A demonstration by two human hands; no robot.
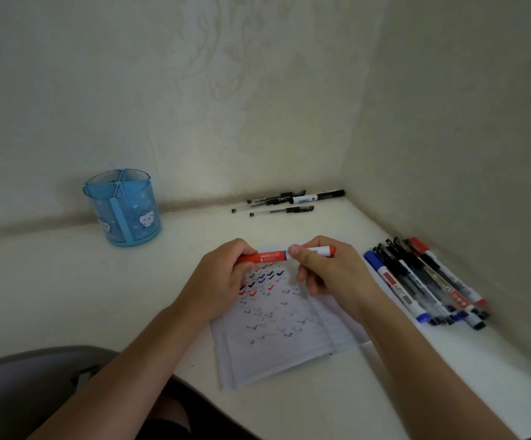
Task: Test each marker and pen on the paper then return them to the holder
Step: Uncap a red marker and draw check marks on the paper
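Red at both ends and white along part of its barrel, the marker lies level in the middle of the frame, held between both hands just above the paper (already covered in small red, blue and black ticks). The left hand curls its fingers round the red left end; the right hand pinches the white part with thumb on top. At upper left on the counter stands the blue holder, well apart. Black pens lie by the back wall; more markers and pens lie at right.
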